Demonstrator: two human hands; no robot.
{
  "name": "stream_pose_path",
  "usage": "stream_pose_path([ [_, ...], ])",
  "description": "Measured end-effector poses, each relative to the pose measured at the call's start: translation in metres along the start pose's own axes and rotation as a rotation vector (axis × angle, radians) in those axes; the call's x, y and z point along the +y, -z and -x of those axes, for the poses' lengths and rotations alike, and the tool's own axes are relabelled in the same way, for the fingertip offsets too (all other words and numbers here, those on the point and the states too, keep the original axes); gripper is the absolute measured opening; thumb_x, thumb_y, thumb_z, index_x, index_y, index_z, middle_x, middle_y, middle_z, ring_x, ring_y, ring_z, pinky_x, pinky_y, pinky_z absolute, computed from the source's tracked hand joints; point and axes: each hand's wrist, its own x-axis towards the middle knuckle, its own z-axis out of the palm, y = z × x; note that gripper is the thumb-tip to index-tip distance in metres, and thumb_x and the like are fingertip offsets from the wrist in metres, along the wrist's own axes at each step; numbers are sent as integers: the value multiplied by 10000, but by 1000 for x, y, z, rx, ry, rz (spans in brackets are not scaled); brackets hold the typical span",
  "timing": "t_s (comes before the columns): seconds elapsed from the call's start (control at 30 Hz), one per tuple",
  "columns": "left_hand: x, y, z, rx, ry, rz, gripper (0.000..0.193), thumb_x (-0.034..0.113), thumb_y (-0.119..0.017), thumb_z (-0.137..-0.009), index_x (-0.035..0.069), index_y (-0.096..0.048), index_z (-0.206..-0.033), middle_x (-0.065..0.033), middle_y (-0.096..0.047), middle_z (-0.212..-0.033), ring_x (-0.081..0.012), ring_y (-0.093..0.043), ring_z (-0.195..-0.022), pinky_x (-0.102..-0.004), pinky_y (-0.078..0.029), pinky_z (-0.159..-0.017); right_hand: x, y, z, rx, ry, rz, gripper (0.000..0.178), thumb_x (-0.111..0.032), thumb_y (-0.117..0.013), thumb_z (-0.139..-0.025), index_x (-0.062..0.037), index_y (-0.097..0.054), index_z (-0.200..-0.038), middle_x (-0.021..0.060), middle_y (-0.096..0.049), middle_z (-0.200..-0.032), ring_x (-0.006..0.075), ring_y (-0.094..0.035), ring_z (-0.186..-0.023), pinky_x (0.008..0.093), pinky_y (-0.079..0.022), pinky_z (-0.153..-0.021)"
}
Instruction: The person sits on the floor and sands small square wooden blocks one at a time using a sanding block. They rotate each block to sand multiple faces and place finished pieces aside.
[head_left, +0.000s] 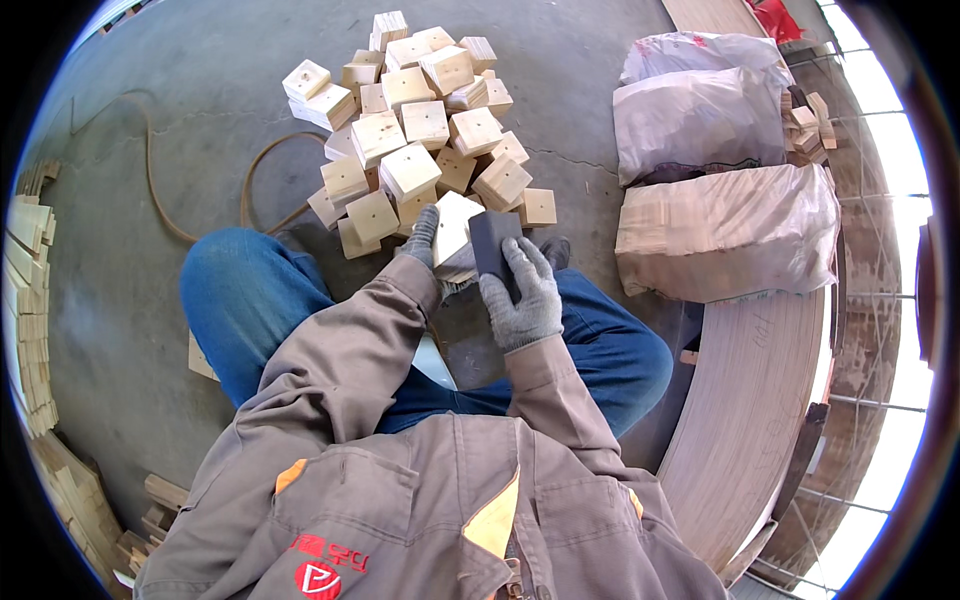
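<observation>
Gripping a pale wooden block (453,225) at the near edge of a loose pile of blocks (425,124).
The block is squared and flat-faced, its top bright and creamy, its side shadowed; the gloved left hand (424,234) is closed on it. The right hand (530,305), in the same grey knit, clasps a matte, dark rectangular block (494,243) that overlaps it; whether they touch is unclear. In the pile, faces show grain, layers and small holes. Left of the pile, a brown hose (152,175) loops over concrete floor (100,300); right of the pile sit wrinkled plastic sacks (725,240).
</observation>
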Motion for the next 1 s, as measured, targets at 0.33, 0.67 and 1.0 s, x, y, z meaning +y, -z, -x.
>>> stream_pose_path([
  [0.33, -23, 10, -5, -101, 25, -161, 576, 538, -657, -953, 159, -590, -1383, -134, -664, -1316, -396, -662, -1132, -678, -512, -958, 51, -3, -73, -71, -274, -80, 574, -312, -735, -889, -25, -614, -1371, 226, -588, -1411, 377, -564, -1305, 408, -427, -1132],
  [0.67, 0, 16, -11, -29, -45, -87, 465, 458, -668, -973, 144, -618, -1313, -125, -705, -1221, -358, -707, -1044, -640, -588, -861, 14, 18, 20, -12, -131, -217, 544, -192, -783, -877, 2, -620, -1358, 265, -531, -1437, 386, -567, -1296, 416, -458, -1097],
  [1.0, -21, 20, -20, 119, -282, -392, 421, 389, -767, -925, 142, -629, -1236, -72, -733, -1031, -287, -732, -839, -597, -616, -659, 23, -7, -23, 12, -215, 19, 544, -274, -722, -902, -14, -610, -1366, 253, -577, -1399, 382, -553, -1313, 420, -427, -1125],
])
